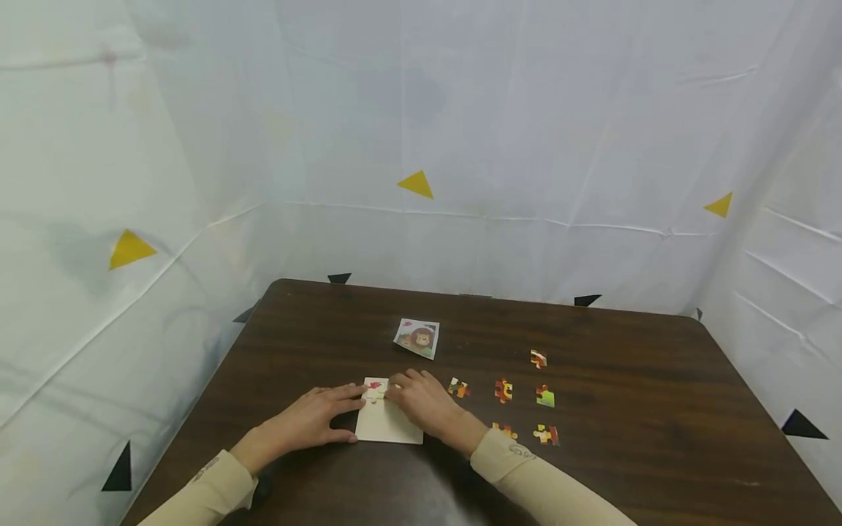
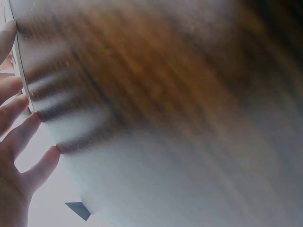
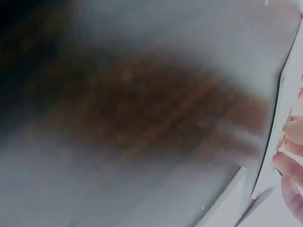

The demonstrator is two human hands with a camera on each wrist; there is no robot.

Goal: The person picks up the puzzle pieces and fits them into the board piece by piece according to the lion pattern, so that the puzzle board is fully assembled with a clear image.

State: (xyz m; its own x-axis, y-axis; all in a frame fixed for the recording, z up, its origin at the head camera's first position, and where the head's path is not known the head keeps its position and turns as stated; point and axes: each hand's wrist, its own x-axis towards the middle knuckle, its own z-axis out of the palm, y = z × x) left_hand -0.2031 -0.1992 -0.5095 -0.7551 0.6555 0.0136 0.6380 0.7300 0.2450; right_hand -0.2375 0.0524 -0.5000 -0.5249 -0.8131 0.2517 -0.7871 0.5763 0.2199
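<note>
Head view: the left hand (image 1: 314,418), fingers spread, touches a board (image 1: 384,429) pieced visibly only at far left; the right hand's (image 1: 426,402) grip is unclear; six puzzle pieces (image 1: 545,397) lie loose.

And there's white sheeting (image 1: 500,109) right across the top of the frame, creased, folding round to both sides! A yellow triangle (image 1: 131,249) on the left, a second yellow triangle (image 1: 417,184) above centre, a third yellow triangle (image 1: 720,205) over at the right. Down low, a black triangle (image 1: 120,471) points up at lower left, with another black triangle (image 1: 804,425) at lower right. Two dark wedges, one left of centre (image 1: 339,278), one right (image 1: 588,300), peep over the far edge of the table (image 1: 631,409), which spreads dark brown, streaky-grained and round-cornered across the lower frame, a pale sheen at bottom centre.
</note>
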